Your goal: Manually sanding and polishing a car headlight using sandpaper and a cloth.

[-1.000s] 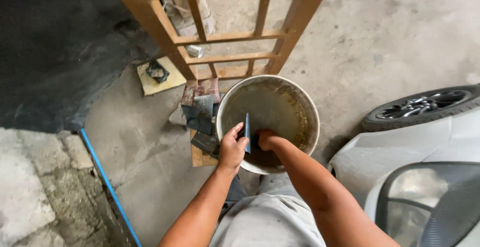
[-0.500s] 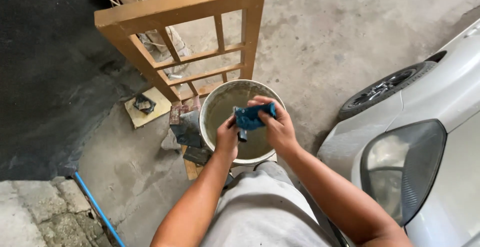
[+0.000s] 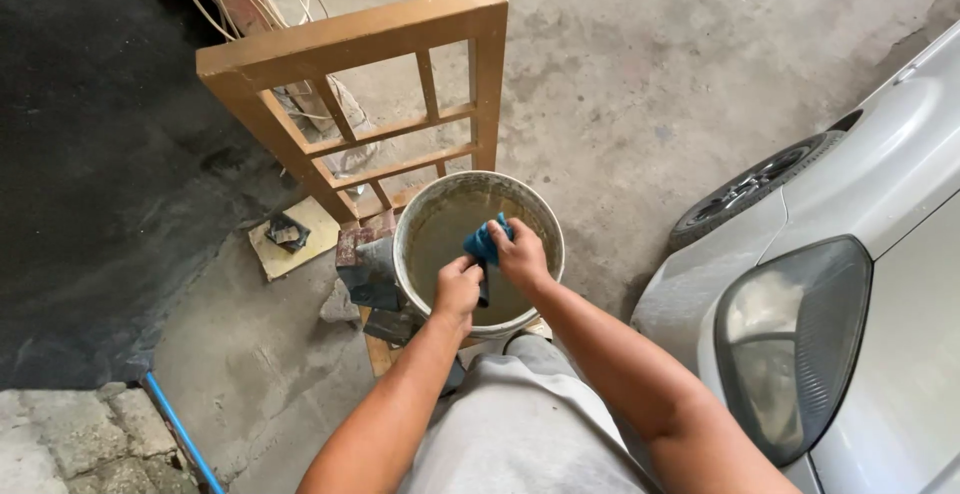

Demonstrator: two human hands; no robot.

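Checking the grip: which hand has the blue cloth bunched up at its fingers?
The right hand; the blue cloth sits bunched at its fingertips, while the left hand grips lower down.

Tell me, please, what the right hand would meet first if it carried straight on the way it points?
Probably the far inner wall of the white bucket; the right hand with its blue cloth points up-left across it, though depth is unclear.

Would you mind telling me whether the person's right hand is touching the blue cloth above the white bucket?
Touching. The head view shows the right hand gripping the blue cloth, its fingers wrapped over it, above the white bucket.
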